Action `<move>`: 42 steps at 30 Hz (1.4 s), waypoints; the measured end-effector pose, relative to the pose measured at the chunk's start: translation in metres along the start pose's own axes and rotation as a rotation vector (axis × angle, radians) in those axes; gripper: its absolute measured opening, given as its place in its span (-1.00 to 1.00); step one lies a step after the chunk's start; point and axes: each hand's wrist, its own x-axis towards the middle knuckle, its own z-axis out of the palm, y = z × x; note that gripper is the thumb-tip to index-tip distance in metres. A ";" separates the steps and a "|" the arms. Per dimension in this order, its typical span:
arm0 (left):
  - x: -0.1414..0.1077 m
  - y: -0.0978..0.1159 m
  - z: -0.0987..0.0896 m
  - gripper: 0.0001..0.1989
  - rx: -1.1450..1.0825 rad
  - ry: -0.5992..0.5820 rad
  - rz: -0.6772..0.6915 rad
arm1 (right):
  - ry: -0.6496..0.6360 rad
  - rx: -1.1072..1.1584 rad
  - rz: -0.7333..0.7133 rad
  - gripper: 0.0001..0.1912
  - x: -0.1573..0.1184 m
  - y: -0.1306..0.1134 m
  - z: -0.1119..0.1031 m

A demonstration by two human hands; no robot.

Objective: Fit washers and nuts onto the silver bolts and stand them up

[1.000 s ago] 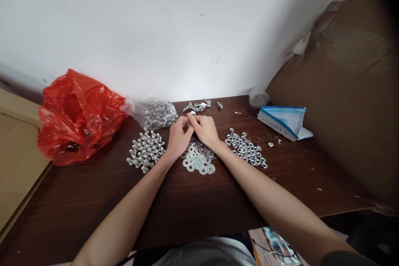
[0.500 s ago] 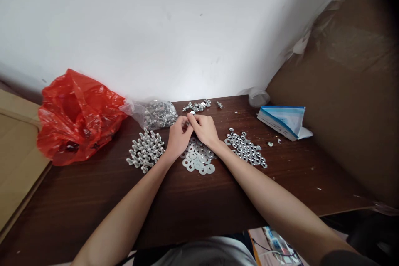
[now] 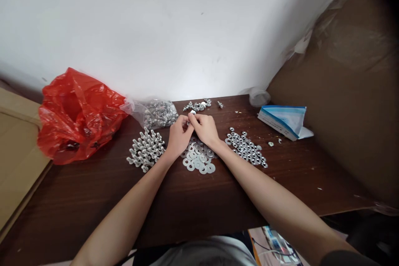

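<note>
My left hand (image 3: 180,136) and my right hand (image 3: 204,129) meet fingertip to fingertip over the middle of the table. Both are closed on a small metal piece; a silver washer (image 3: 193,112) shows at the fingertips, and the fingers hide the rest. Beneath the hands lies a pile of flat washers (image 3: 197,163). Bolts (image 3: 146,149) stand and lie in a group to the left of my left hand. Hex nuts (image 3: 247,149) are spread to the right of my right forearm. Just beyond the hands is a cluster of bolts fitted with washers and nuts (image 3: 199,105).
A clear bag of metal hardware (image 3: 160,113) and a red plastic bag (image 3: 81,116) sit at the left. One fitted bolt (image 3: 220,104) lies apart at the back. To the right are a blue-white packet (image 3: 282,120), a clear plastic cup (image 3: 258,97) and cardboard (image 3: 349,91).
Both hands stay together at the same spot, with almost no visible movement. The piles look the same.
</note>
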 end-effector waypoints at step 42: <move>0.000 0.006 -0.001 -0.99 0.104 -0.015 -0.006 | -0.034 -0.035 0.009 -0.49 0.000 -0.001 -0.001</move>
